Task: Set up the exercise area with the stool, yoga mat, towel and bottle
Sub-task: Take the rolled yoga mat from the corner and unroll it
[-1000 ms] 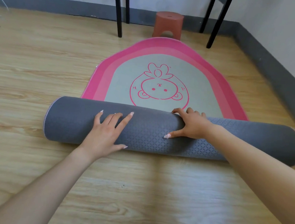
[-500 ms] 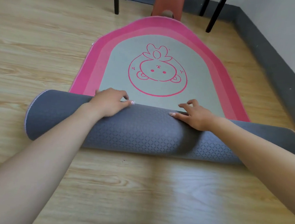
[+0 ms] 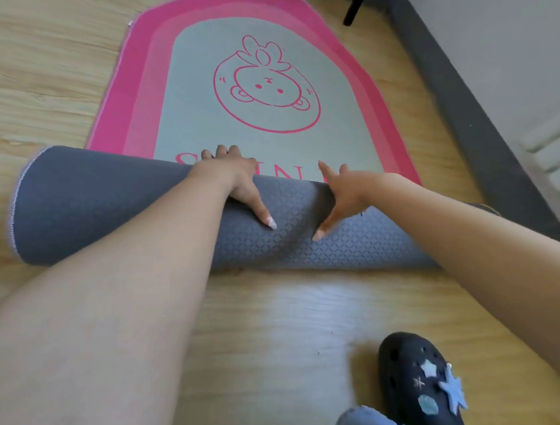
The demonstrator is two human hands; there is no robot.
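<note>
Home room: wood-look floor [image 3: 41, 56], baseboard [image 3: 475, 134].

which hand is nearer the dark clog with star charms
Right. The right hand presses the grey rolled yoga mat beyond the dark clog shoe; the left hand presses it farther left.
</note>
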